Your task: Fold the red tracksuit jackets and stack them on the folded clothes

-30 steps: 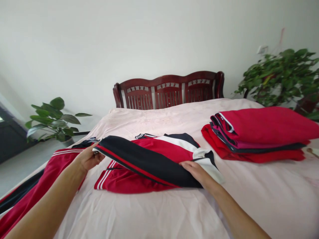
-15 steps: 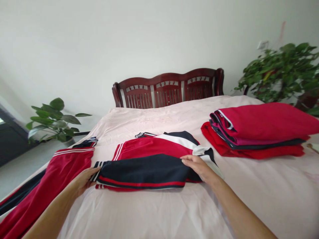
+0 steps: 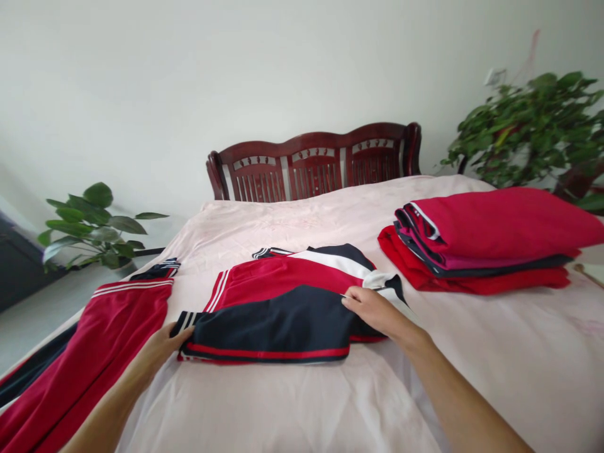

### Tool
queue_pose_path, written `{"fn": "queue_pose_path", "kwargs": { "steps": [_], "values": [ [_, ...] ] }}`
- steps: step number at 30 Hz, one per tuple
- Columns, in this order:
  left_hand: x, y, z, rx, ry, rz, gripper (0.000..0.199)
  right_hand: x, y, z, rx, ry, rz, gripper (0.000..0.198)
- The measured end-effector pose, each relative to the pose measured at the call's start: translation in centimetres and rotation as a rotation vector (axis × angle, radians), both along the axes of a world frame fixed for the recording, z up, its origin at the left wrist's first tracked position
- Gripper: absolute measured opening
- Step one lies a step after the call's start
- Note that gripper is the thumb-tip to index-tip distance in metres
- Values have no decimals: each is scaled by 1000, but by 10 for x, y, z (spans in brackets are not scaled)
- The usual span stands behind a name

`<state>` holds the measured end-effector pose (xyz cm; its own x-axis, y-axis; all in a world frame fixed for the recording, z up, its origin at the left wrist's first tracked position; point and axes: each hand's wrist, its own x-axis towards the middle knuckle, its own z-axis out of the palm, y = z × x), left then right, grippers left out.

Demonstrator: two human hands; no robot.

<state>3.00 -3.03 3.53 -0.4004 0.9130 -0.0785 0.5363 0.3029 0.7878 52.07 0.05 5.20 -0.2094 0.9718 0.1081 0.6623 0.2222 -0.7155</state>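
Observation:
A red, white and navy jacket [image 3: 278, 272] lies partly folded on the bed, its white collar at the right end. One navy sleeve with red piping [image 3: 274, 321] lies across its near side. My left hand [image 3: 167, 340] is closed on the white-striped cuff [image 3: 189, 319], the thumb on top and the fingers mostly hidden. Around the sleeve's upper end, by the collar, my right hand [image 3: 372, 308] is closed with the cloth pinched in its fingers.
A pink sheet [image 3: 302, 402] covers the bed. To the right stands a stack of folded red and navy clothes [image 3: 491, 245]. Red striped trousers [image 3: 104, 340] lie at the left edge. Behind are a wooden headboard [image 3: 316, 167] and potted plants [image 3: 94, 226], [image 3: 523, 132] on either side.
My right hand has tightened from a light touch to a closed pinch on the sleeve. My left hand has shifted slightly with the cuff, and the sleeve's near edge lies a little differently.

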Motion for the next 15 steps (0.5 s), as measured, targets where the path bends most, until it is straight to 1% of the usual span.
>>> {"fn": "queue_pose_path", "kwargs": {
  "steps": [2, 4, 7, 9, 11, 13, 15],
  "values": [
    [4, -5, -3, 9, -9, 13, 37, -4, -5, 3, -11, -13, -17, 25],
    [5, -9, -4, -10, -50, 18, 32, -6, -9, 4, -3, -52, -70, 26],
    [1, -11, 1, 37, -176, 20, 33, -7, -15, 4, 30, -110, -131, 27],
    [-6, -9, 9, 97, -302, 10, 41, -5, -16, 4, 33, -125, -100, 28],
    [-14, -6, 16, 109, -393, 18, 43, -3, -15, 4, 0, -151, -32, 30],
    [-21, -1, 19, 62, -390, 33, 45, -3, -11, 1, -50, -194, 10, 32],
    [-26, 5, 14, -11, -279, 25, 52, -5, -9, -5, -80, -259, -38, 33]
  ]
}}
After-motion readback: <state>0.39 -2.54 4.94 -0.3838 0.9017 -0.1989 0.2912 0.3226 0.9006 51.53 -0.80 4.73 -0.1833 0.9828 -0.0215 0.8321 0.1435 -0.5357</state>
